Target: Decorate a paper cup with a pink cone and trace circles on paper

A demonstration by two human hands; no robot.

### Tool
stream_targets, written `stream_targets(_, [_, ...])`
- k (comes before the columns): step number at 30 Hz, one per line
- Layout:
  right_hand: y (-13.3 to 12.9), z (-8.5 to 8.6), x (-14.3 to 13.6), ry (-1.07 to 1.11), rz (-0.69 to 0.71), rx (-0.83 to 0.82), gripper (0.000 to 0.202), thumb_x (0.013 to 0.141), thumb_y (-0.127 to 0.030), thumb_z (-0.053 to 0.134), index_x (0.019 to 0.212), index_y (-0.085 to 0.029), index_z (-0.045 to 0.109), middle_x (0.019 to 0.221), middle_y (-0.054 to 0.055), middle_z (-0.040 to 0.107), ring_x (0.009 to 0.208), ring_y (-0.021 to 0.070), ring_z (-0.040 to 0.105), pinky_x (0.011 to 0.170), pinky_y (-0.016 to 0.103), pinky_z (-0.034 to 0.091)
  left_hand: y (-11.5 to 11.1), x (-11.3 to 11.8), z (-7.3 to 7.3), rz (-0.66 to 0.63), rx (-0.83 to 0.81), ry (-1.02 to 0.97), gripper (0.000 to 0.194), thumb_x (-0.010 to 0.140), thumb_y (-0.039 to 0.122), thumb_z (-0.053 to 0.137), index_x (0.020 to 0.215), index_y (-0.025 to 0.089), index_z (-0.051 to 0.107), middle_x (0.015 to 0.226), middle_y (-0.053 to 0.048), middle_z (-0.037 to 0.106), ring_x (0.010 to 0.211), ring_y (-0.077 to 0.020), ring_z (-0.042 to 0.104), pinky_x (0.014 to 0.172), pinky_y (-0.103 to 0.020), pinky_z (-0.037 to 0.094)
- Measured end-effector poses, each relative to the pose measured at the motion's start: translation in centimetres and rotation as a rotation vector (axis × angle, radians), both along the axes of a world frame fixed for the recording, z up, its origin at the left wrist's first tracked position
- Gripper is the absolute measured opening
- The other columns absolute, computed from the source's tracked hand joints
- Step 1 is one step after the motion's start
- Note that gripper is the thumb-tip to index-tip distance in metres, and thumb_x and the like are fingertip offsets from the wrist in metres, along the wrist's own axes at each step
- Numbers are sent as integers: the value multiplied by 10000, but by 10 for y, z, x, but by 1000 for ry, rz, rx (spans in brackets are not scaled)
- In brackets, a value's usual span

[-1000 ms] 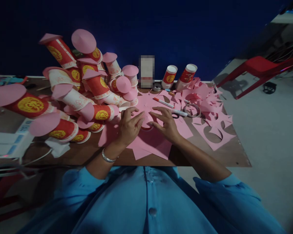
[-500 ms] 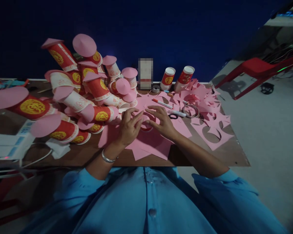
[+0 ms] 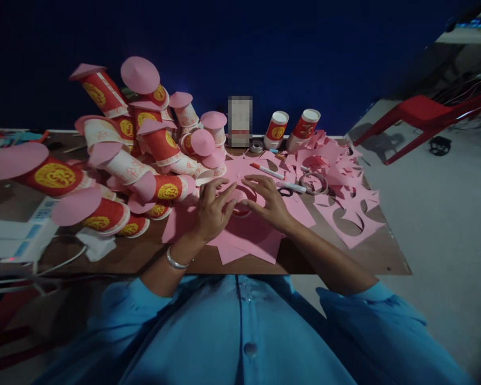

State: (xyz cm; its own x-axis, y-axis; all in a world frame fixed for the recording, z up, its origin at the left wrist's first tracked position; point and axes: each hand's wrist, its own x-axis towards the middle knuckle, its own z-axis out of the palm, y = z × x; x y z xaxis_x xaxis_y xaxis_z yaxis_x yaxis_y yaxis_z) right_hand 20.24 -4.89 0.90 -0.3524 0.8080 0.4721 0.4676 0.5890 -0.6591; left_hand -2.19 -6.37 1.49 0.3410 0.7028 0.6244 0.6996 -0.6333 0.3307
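Between my hands a round thing with a dark red edge and pink middle (image 3: 243, 207) lies on stacked sheets of pink paper (image 3: 248, 240); the fingers partly hide it, so its kind is unclear. At its left side is my left hand (image 3: 214, 208), fingers stretched out and apart, a bracelet on the wrist. My right hand (image 3: 268, 203) curves over its right side, fingers spread and thumb toward the middle. Fingertips of both hands are close to the round thing; whether they touch it I cannot tell. Neither hand has anything visibly gripped.
Many paper cups with pink cone tops (image 3: 166, 191) pile up on the left. Two markers (image 3: 268, 171), a tape roll (image 3: 315, 183) and scissors (image 3: 284, 192) lie right of my hands. Pink scraps (image 3: 328, 160) and upright cups (image 3: 276, 130) stand behind. A power strip (image 3: 20, 235) sits left.
Both hands stay over the round thing; my fingers have shifted only slightly. The view has moved a little.
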Motion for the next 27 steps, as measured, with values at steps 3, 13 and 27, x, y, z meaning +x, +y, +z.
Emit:
stream_targets(3, [-6, -3, 5, 17, -16, 26, 538, 1037, -573, 613, 1531, -365, 577, 1486, 94, 638, 1401, 299, 558, 1211, 573, 457, -2, -1, -1, -2, -3, 12, 387, 1063, 298, 581, 1426, 201, 674, 1353, -157, 622, 1217, -283, 595, 1046, -462, 543])
stream_targets(13, [-9, -8, 7, 3, -63, -59, 479, 986, -578, 699, 1419, -374, 686, 1493, 72, 651, 1403, 316, 558, 1218, 603, 448, -1, 0, -7, -17, 36, 2, 364, 1065, 302, 588, 1402, 203, 685, 1337, -151, 638, 1162, -268, 604, 1017, -454, 553])
stream_targets(27, [-9, -4, 5, 31, -42, -84, 451, 997, -554, 693, 1410, -372, 696, 1485, 79, 653, 1405, 313, 557, 1212, 593, 448, 4, -1, -7, -80, -91, -102, 398, 1009, 388, 695, 1381, 245, 681, 1351, -117, 616, 1231, -267, 605, 1078, -485, 552])
